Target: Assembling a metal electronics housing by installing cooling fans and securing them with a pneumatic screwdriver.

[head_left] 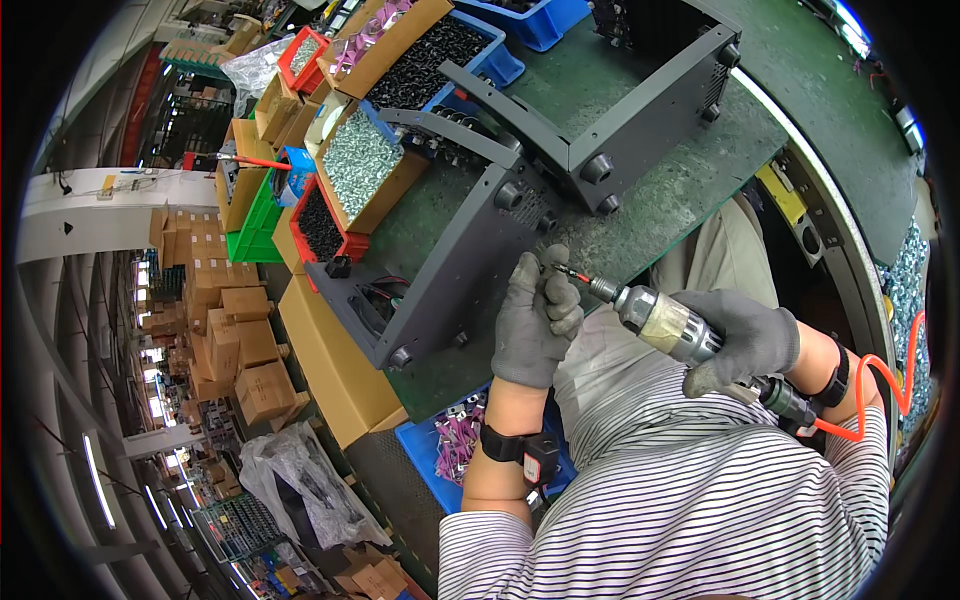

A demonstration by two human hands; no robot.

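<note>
My right hand (745,338), in a grey glove, is closed round the body of an air screwdriver (665,322). The driver tilts up to the left, and its bit (572,272) reaches my left hand (532,330). That hand, gloved in grey too, is closed, with fingertips pinched at the end of the bit. Whatever small thing lies between them is too small to make out. Just beyond my left hand stands a dark metal housing (445,265) with round black feet. A second dark housing (640,125) stands farther back to the right.
Both housings rest on a green worktable (655,228). At its left are a carton of silvery screws (360,160), a red bin of black parts (320,222) and a blue bin of black parts (435,60). An orange coiled air hose (865,430) trails from the driver. Purple parts (457,440) fill a blue tray beside my left forearm.
</note>
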